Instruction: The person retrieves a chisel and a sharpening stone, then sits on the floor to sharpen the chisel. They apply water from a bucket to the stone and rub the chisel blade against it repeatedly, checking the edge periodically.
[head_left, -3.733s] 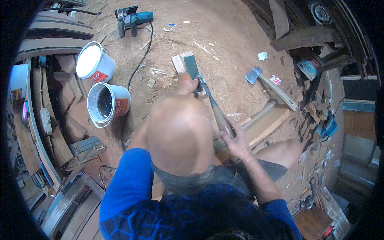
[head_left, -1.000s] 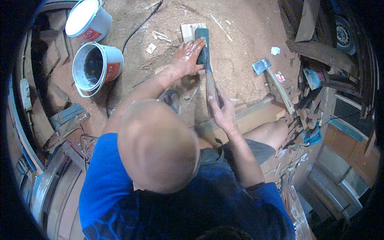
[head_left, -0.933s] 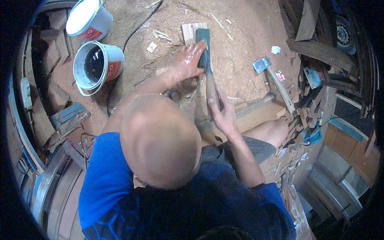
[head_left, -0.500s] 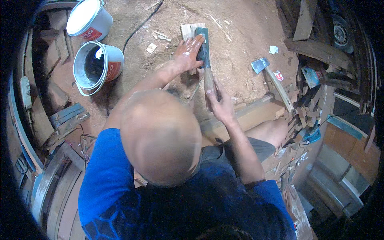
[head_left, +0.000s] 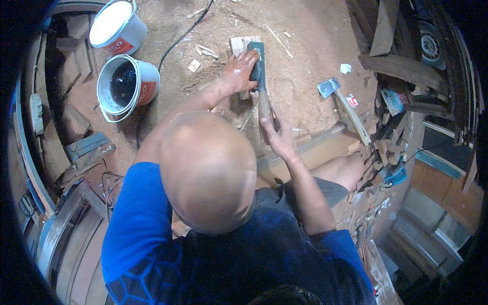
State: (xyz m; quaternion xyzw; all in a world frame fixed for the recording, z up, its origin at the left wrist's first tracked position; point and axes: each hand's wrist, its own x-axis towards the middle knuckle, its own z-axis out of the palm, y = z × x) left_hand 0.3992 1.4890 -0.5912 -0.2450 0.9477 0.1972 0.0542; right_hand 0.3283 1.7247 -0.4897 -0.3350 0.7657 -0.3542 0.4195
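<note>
A broad dark-green blade with a wooden handle, a chisel-like hand tool (head_left: 262, 66), points away from me over a pale wooden block (head_left: 245, 39) on the ground. My left hand (head_left: 240, 70) lies on the blade's left side, fingers stretched forward and thumb lower down. Around the wooden handle my right hand (head_left: 278, 133) is closed, thumb on top. The hand and blade hide much of the block. Further right rests a hatchet (head_left: 329, 88) with a grey-blue head and a long pale handle.
Two white buckets stand at the left, one lidded (head_left: 118, 28), the other open (head_left: 128, 87) with dark contents. A black cable (head_left: 178, 43) runs beside them. Wood chips (head_left: 194, 65) litter the dirt ground. Scrap wood (head_left: 389, 150) is piled at the right, near a wooden plank (head_left: 315, 148).
The whole scene sits slightly lower in the picture. My hands keep the same hold on the tool and block, with hardly any other movement.
</note>
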